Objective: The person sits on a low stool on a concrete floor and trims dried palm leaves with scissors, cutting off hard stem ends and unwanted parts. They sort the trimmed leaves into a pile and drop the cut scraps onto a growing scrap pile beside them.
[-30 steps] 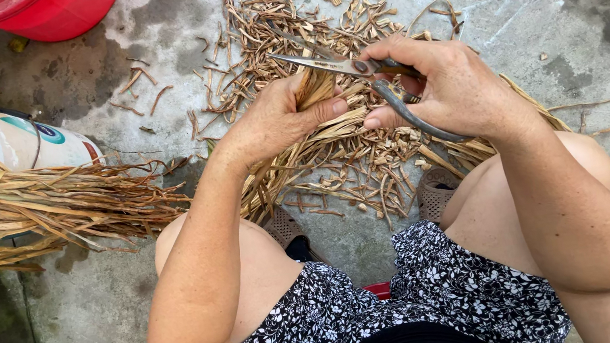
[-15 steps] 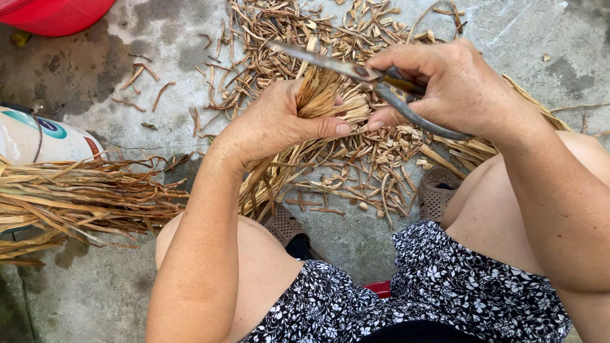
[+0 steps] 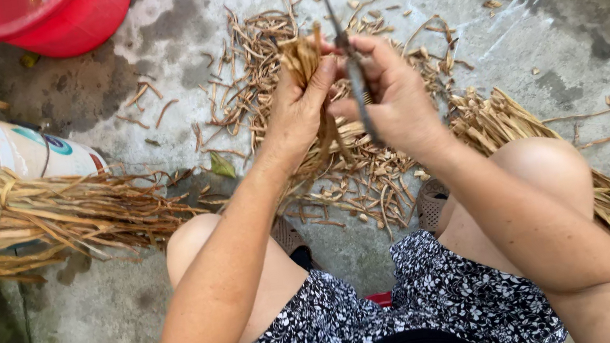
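Two hands meet above the floor, in front of the knees. The left hand (image 3: pixel 299 107) is closed around a small bundle of dry straw-coloured stalks (image 3: pixel 303 53), whose cut ends stand up just above the fist. The right hand (image 3: pixel 395 96) is closed on a pair of scissors (image 3: pixel 333 16); the thin blades point up and away, touching or almost touching the bundle top.

I judge the stalks to be very light, dry and somewhat stiff, so they probably snap or slip out one by one if held loosely. A firm grip around the middle of the bundle, as the left hand has now, seems the safest place to take it.

Many short cuttings (image 3: pixel 372 185) lie on the concrete floor (image 3: pixel 588 4) under the hands. A larger sheaf (image 3: pixel 18 217) lies to the left, over a white bucket (image 3: pixel 32 149), and a red basin (image 3: pixel 52 16) is cut off at the top edge.

The scissor handles are hidden inside the right hand, and I cannot tell whether the blades are open. The lower part of the bundle is hidden behind the left wrist.
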Demonstrator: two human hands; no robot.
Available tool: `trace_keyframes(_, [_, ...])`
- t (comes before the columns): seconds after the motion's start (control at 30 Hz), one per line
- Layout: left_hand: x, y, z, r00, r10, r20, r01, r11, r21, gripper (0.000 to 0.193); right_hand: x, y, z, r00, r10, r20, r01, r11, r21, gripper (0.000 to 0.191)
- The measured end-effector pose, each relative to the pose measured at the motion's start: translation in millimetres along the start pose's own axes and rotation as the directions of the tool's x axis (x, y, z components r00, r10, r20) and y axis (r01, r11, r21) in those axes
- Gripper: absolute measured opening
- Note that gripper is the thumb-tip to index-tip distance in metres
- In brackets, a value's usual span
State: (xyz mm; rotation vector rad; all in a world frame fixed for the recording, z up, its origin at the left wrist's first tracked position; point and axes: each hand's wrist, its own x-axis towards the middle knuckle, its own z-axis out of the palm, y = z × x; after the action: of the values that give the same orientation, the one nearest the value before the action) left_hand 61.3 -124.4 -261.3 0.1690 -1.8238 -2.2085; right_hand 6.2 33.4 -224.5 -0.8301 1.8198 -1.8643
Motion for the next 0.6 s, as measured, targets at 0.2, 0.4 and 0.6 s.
trace_keyframes(0.2, [3, -4, 8, 0.99, -0.046, 0.136, 0.103, 0.89, -0.445, 0.055, 5, 14, 23, 0.987, -0.078, -0.141, 0.072, 0.996, -0.052, 0.057])
trace_keyframes(0.4, [5, 7, 7, 0.975, 0.009, 0.221, 0.095, 0.886, -0.454, 0.059, 10, 24, 16, 0.979, -0.153, -0.135, 0.157, 0.988, 0.018, 0.05])
trace_keyframes(0.6, [-5, 14, 9, 0.959, 0.055, 0.278, 0.056, 0.925, -0.375, 0.073, 11, -1, 6, 0.95, -0.224, -0.217, 0.231, 0.973, 0.005, 0.052])
